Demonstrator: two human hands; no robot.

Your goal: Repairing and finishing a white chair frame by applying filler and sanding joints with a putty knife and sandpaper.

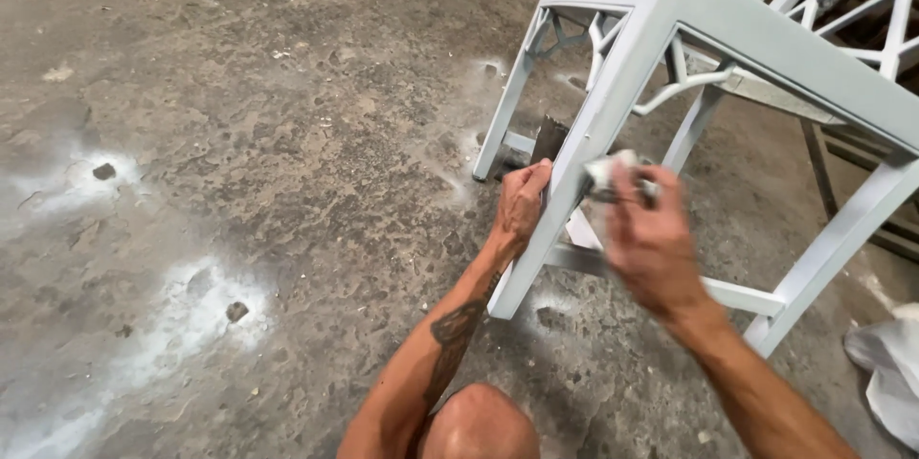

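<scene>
Left hand (522, 202) gripping table leg (565, 205) — slanted, near-upright

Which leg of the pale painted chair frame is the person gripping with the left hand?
The nearest front leg: the left hand wraps it, while the other legs stand untouched.
</scene>
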